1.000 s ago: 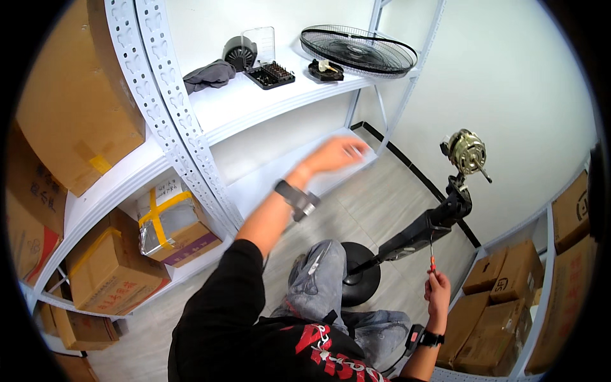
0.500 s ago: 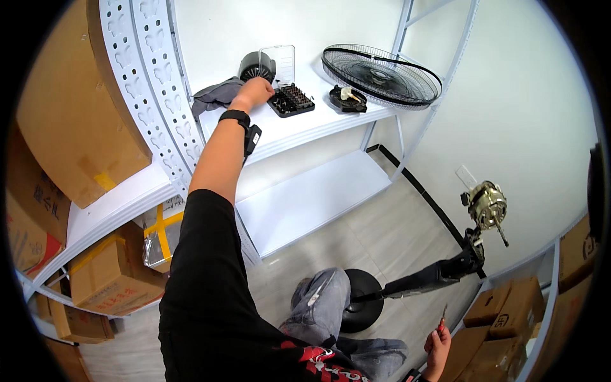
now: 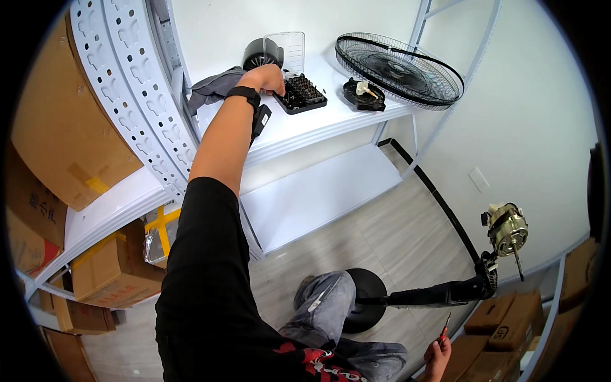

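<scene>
Left hand (image 3: 266, 77) rests fingers on open black bit case (image 3: 303, 93), white shelf (image 3: 318, 124) near front edge; right hand (image 3: 438, 354) clenched on red screwdriver (image 3: 445, 328); brown cartons (image 3: 57, 127) left; floor beside fan stand (image 3: 439, 294) open

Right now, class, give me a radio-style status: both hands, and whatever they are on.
Left hand on the open bit case, white shelf. Right hand low, gripping red screwdriver. Fan motor bare on its stand; grey cloth beside the case.
</scene>
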The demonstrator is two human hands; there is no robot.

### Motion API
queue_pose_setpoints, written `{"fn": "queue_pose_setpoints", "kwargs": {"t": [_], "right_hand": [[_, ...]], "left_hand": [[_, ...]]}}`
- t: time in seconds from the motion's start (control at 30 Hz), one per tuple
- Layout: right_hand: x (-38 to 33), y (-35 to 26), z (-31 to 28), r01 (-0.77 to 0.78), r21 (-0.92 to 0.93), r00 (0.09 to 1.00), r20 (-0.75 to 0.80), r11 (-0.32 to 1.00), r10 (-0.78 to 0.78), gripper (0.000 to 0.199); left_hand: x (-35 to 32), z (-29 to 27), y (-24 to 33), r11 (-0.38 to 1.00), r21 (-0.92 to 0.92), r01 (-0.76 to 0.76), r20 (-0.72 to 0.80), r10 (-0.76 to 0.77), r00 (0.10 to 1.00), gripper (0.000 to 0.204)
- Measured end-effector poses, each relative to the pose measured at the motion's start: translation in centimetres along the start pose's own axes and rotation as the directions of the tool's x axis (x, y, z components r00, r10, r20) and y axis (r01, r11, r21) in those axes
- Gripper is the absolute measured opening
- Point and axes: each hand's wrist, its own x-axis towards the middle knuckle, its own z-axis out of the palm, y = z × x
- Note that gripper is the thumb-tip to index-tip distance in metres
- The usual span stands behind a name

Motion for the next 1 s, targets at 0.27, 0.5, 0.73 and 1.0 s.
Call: {"fn": "queue_pose_setpoints", "kwargs": {"t": [0.27, 0.5, 0.73, 1.0], "right_hand": [[0.5, -0.3, 0.0, -0.024, -0.001, 0.999, -0.027, 1.0, 0.024, 0.008], [0.5, -1.0, 0.9, 0.031, 0.037, 0.996, -0.09, 0.999, -0.027, 0.007], [-0.6, -2.1, 1.7, 0.164, -0.029, 0.983, -0.076, 0.986, -0.166, 0.015], [-3.3, -4.7, 2.5, 0.278, -0.061, 0.96, -0.03, 0.959, -0.28, 0.023]], "left_hand": [[0.6, -0.2, 0.2, 0.998, 0.056, 0.013, 0.086, -0.017, 0.996, 0.01], [0.0, 0.0, -1.5, 0.974, -0.131, -0.183, -0.157, 0.162, 0.974, 0.011], [-4.5, -3.3, 0.4, 0.75, -0.544, -0.376, -0.409, 0.154, 0.9, 0.009], [-17.0, 1.9, 15.7, 0.356, -0.666, -0.656, -0.524, 0.403, 0.75, 0.013]]}}
